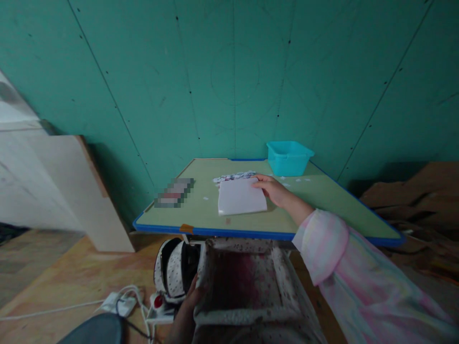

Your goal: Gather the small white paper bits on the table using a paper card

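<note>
My right hand [273, 189] reaches over a low green table [322, 200] with a blue rim. Its fingers lie flat on the far right corner of a white sheet of paper [240, 197]. Behind the sheet lies a heap of small white scraps [233, 177]. My left hand [191, 294] is down below the table's front edge, curled round the left side of a speckled fabric bag or box [244, 286] with a dark red inside. A spotted backpack [174, 270] stands just left of it.
A turquoise plastic tub [289, 157] sits at the table's far right corner against the teal wall. A white power strip [120, 303] with cables lies on the wooden floor at the left. A pale board [71, 191] leans at the left; brown cardboard [412, 196] is piled at the right.
</note>
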`<state>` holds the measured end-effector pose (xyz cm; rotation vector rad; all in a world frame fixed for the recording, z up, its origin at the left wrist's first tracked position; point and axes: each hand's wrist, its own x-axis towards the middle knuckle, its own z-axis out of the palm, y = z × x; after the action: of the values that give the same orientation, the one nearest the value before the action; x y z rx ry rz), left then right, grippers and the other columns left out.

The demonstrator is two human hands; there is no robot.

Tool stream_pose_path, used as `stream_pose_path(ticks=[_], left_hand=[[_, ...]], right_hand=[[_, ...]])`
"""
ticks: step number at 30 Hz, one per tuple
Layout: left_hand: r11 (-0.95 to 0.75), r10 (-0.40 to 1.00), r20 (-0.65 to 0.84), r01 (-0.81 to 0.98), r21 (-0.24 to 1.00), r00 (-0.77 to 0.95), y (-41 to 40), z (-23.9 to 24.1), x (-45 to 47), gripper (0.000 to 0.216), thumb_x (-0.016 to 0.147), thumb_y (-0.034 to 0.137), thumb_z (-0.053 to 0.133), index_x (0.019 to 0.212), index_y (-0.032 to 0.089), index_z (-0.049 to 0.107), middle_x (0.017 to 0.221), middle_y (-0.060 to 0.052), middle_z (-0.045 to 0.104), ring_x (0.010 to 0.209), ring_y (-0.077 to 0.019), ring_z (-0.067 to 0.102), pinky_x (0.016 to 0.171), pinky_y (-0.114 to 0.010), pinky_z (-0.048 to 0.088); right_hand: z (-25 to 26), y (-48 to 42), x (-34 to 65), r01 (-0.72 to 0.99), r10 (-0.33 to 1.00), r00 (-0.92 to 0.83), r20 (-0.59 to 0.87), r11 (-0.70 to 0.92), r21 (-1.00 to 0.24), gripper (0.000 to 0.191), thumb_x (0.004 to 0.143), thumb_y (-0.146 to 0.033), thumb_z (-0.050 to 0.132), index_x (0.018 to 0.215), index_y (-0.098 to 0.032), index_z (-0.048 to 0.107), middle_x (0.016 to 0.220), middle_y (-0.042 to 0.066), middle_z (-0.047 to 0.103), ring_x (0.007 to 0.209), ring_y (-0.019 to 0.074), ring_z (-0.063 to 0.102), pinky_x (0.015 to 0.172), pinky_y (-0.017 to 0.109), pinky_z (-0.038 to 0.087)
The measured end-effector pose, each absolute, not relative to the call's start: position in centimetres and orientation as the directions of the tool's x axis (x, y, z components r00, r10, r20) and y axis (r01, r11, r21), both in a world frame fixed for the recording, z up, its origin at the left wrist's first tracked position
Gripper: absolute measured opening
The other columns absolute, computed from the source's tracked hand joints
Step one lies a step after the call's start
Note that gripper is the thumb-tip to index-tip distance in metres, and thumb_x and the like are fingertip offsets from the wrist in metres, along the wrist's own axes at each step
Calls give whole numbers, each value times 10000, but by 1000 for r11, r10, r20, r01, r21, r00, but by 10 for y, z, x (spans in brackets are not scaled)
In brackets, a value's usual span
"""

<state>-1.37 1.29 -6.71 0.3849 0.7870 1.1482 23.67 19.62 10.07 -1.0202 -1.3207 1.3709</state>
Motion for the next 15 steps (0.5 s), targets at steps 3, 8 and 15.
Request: stream_pose_path(ticks=[3, 8, 15], left_hand=[[390, 918, -326, -661, 641, 225, 13, -66, -14, 532, 781, 177, 505, 1292, 282, 404, 1157, -10, 647, 1098, -231, 532, 914, -355, 393], [408, 913, -308, -597, 691, 267, 18, -63, -20, 468, 777, 154, 483, 1235, 248, 489, 1164, 10, 643, 1183, -230, 453, 979, -346, 318], [458, 888, -318, -586, 669, 332, 18, -51, -20, 469, 761, 182, 446, 1225, 191, 509, 1115, -34, 667, 1120, -270, 503, 929, -395, 356]], right_hand=[[101, 196, 236, -31, 979, -201, 40, 35, -999, 192, 574, -152, 583, 764, -182, 577, 670, -27, 570, 609, 105, 513, 578, 227, 383], [101, 195, 235, 33, 971, -240, -7, 1, -999, 213, 602, -141, 573, 811, -184, 576, 717, -19, 592, 634, 112, 537, 592, 231, 405], [103, 193, 236, 47, 970, -242, -29, -18, -999, 198, 630, -106, 554, 815, -172, 577, 699, -21, 597, 614, 98, 538, 577, 214, 402]])
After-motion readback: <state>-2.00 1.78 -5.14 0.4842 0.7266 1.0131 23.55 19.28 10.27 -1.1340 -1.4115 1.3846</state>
